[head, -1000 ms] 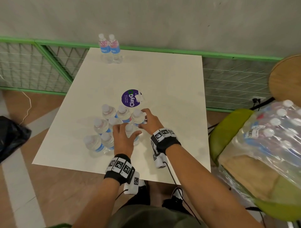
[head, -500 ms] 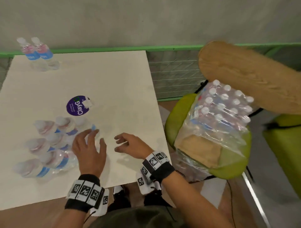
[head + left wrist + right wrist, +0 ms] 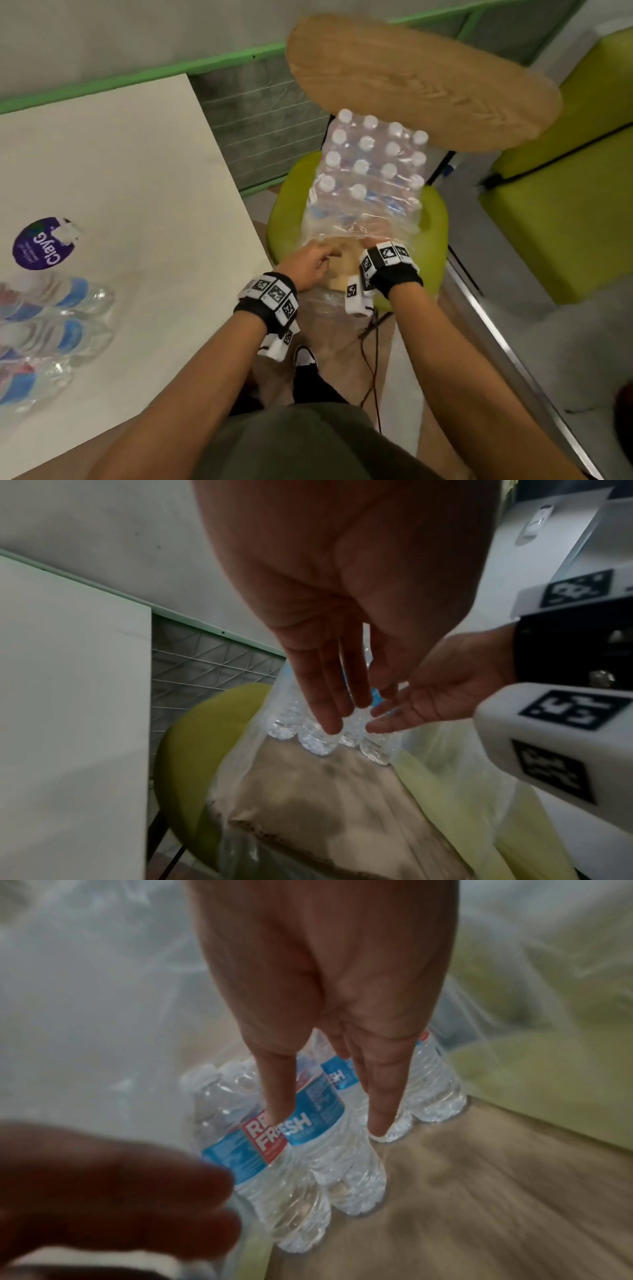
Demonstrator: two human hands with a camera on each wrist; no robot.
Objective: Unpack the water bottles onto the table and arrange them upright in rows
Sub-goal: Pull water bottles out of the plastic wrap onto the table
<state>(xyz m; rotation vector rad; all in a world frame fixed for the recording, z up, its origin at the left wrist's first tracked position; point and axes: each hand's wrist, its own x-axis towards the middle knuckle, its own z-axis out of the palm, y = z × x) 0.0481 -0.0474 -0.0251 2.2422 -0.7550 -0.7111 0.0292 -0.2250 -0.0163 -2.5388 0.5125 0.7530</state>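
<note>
Reaching into the torn pack [image 3: 368, 192] on the green chair [image 3: 284, 192], I have my left hand [image 3: 308, 265] and right hand [image 3: 371, 245] side by side over the brown cardboard tray [image 3: 329, 791]. Both have straight, slightly spread fingers and grip nothing. My left fingers [image 3: 329, 707] point at the bottle bases; my right fingers [image 3: 279, 1085] lie along the nearest bottle [image 3: 274, 1150] at its label. The pack's bottles stand upright under the plastic wrap. On the table [image 3: 137, 171], blurred bottles [image 3: 58, 329] cluster at its left edge.
</note>
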